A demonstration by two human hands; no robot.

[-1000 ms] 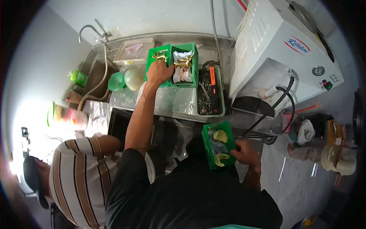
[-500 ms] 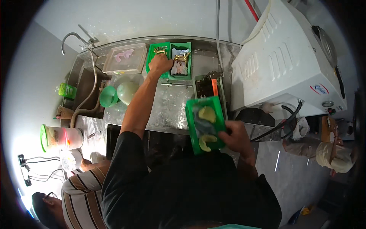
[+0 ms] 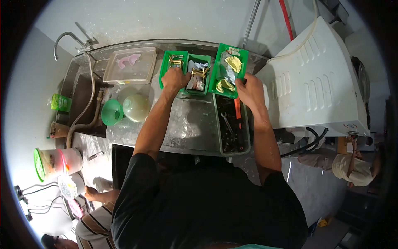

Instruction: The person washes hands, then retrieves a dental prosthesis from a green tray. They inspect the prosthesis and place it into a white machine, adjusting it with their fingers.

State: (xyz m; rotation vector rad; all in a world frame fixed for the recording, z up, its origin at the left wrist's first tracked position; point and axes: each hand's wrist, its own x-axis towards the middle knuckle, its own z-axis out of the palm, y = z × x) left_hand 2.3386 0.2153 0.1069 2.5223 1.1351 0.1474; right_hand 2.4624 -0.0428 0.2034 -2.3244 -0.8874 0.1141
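My right hand (image 3: 251, 92) grips the right wall of a green tray (image 3: 215, 79), held tilted over the far end of a tool bin. Inside lie two yellow dental casts (image 3: 233, 63) and a grey-blue sheet. My left hand (image 3: 175, 79) is closed at the near end of another green tray (image 3: 162, 71), its fingertips partly hidden. Brass-coloured hinged metal pieces (image 3: 176, 62) show beyond the knuckles. Between the two hands stands a third green tray (image 3: 198, 92), holding a brass-coloured hinged frame (image 3: 200, 72) and pinkish and grey pieces.
A long bin (image 3: 222, 137) holds a wrench and an orange-handled tool. On the left are a translucent box (image 3: 149, 76) with pink arch shapes, a green bowl (image 3: 112, 112), a pale round bowl (image 3: 137, 108) and a sink (image 3: 83, 99). A white machine (image 3: 306, 87) stands right; a co-worker's hand (image 3: 92, 193) is lower left.
My right hand has carried its green tray forward from near my body to the far side of the counter. My left hand stays at the left tray. The view has shifted slightly.
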